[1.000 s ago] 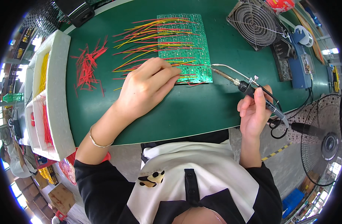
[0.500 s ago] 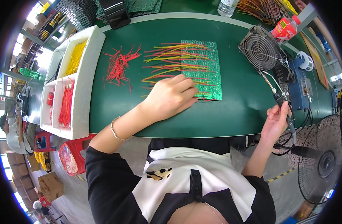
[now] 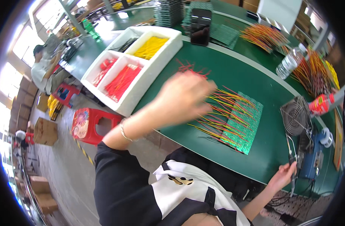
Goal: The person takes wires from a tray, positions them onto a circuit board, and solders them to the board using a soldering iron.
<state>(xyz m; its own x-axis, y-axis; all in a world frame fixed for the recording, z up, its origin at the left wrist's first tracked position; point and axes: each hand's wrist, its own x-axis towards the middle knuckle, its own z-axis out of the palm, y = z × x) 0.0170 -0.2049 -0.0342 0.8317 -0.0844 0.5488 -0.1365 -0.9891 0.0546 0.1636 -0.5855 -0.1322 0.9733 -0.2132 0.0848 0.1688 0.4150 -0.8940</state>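
Note:
My left hand (image 3: 183, 96), smeared by motion, is over the green table beside a loose pile of red wires (image 3: 191, 68) and partly hides it. Its fingers are too blurred to show whether they hold anything. To its right lies a green circuit board panel (image 3: 253, 130) with rows of red and yellow wires (image 3: 221, 107) along it, their free ends sticking out to the left. At the right, my right hand (image 3: 282, 176) is closed on a soldering iron (image 3: 292, 160), whose tip end points up toward a small fan with a round metal grille (image 3: 294, 117).
A white foam box (image 3: 157, 77) with red, yellow and black wires in compartments stands left. Behind are a black phone-like device (image 3: 200, 26), wire bundles (image 3: 264, 37) and a water bottle (image 3: 291, 62). A red bottle (image 3: 321, 104) and blue soldering station (image 3: 312, 160) are right. Another person sits far left.
My left hand has left the board panel and moved left to the loose red wires. The view has swung left and tilted. My right hand still grips the soldering iron.

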